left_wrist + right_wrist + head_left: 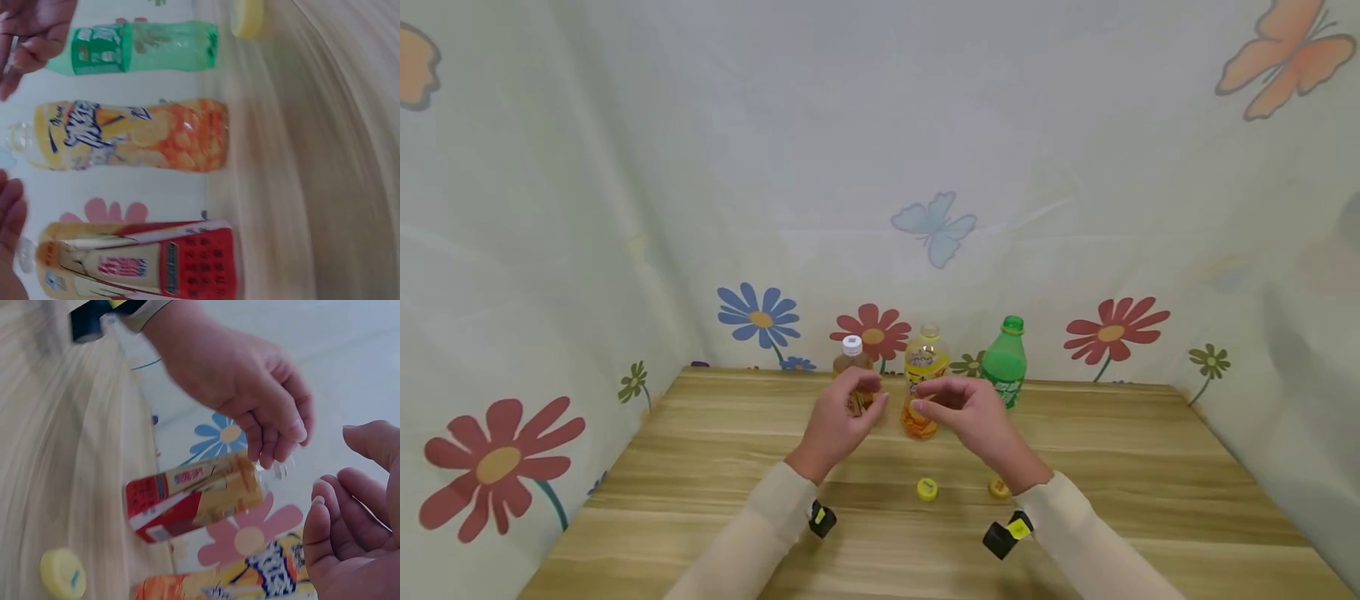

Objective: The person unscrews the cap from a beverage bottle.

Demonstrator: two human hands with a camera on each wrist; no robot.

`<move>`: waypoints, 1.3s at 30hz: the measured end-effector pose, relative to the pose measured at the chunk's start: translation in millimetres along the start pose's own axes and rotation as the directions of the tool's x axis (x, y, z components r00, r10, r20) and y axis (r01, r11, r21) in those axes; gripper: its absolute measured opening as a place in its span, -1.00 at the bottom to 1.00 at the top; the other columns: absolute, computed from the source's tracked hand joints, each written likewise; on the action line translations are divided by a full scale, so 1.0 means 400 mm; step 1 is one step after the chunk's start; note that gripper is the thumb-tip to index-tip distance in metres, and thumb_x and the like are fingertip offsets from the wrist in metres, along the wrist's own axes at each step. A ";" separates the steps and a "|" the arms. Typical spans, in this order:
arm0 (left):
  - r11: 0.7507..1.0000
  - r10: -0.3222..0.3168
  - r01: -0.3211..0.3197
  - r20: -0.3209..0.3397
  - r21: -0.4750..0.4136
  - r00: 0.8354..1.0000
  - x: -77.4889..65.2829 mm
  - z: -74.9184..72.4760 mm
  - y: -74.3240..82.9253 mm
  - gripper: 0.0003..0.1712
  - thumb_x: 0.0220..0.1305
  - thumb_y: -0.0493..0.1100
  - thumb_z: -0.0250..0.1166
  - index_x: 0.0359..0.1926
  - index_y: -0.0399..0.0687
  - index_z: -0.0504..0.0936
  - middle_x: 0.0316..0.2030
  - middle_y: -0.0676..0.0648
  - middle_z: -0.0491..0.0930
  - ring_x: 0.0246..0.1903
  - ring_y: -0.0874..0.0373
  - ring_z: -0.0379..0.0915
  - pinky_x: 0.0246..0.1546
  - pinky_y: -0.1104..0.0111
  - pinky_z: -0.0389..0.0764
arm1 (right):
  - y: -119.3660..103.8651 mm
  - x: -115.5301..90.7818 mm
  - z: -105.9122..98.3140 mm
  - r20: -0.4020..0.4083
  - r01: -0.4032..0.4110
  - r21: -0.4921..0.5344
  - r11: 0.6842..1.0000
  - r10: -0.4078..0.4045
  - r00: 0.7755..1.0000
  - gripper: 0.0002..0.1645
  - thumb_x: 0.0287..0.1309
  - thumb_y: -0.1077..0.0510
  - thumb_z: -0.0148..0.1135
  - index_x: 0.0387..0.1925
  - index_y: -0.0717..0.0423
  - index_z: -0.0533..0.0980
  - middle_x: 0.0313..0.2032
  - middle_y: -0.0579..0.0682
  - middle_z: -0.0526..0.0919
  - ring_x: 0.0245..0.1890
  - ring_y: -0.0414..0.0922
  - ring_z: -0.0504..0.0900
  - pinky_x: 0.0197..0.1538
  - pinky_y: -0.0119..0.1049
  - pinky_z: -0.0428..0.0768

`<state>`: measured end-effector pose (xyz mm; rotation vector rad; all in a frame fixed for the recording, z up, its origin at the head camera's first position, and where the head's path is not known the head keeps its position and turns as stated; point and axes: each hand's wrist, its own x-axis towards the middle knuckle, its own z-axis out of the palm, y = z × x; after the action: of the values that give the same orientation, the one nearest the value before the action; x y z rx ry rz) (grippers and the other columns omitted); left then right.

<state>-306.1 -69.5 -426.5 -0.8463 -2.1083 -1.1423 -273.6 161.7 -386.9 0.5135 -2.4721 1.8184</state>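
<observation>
My left hand [842, 417] and right hand [970, 412] are raised over the table facing each other, fingers loosely bent, with a gap and nothing held between them. Behind the left hand stands a drink bottle [852, 363] with a white top and a red and tan label [144, 262]. An uncapped bottle of orange drink [925, 362] with a yellow label stands upright in the middle, beyond the gap. The green bottle [1004, 360] is behind my right hand, which hides part of it. Closer to me lie a yellow cap [927, 489] and an orange-yellow cap [998, 488].
The wood-grain table [700, 500] ends at a pale curtain [820, 150] printed with flowers and butterflies, which also hangs along both sides. A small black camera is strapped at each wrist, below the sleeves [760, 517]. The bottles stand in a row near the back edge.
</observation>
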 end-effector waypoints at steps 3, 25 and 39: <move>0.998 0.057 -0.055 -0.092 0.016 0.994 -0.003 -0.009 -0.019 -0.68 0.24 -0.30 0.45 -0.01 -0.18 0.59 -0.11 -0.09 0.65 -0.09 0.09 0.62 0.04 0.26 0.70 | -0.011 0.016 0.015 -0.016 0.007 0.003 1.000 -0.007 1.000 -0.61 0.21 -0.10 0.46 -0.01 0.00 0.71 -0.02 0.00 0.78 -0.06 -0.05 0.70 -0.01 -0.37 0.71; 0.951 -0.289 0.273 -0.111 -0.144 0.951 -0.004 -0.014 -0.145 -0.16 0.22 -0.10 0.51 0.37 -0.21 0.25 0.32 -0.24 0.32 0.37 -0.21 0.25 0.47 -0.08 0.28 | -0.038 0.115 0.143 -0.174 0.128 0.062 0.990 -0.116 0.978 -0.50 0.09 -0.06 0.56 0.07 -0.06 0.68 0.03 0.01 0.72 -0.22 -0.01 0.66 -0.17 -0.32 0.71; 0.804 -0.548 0.552 0.087 -0.218 0.832 0.008 0.002 -0.202 0.18 0.06 0.22 0.58 0.54 0.09 0.09 0.48 -0.10 0.24 0.52 -0.15 0.13 0.52 -0.13 0.21 | -0.044 0.175 0.200 -0.245 0.132 0.032 0.991 -0.120 0.962 -0.40 0.09 -0.05 0.56 0.16 0.01 0.64 0.14 0.04 0.71 0.17 0.08 0.67 0.28 0.00 0.62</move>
<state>-369.5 -102.7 -464.3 -0.3281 -2.3414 -1.7141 -321.2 65.3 -380.8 0.4125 -2.1901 1.7771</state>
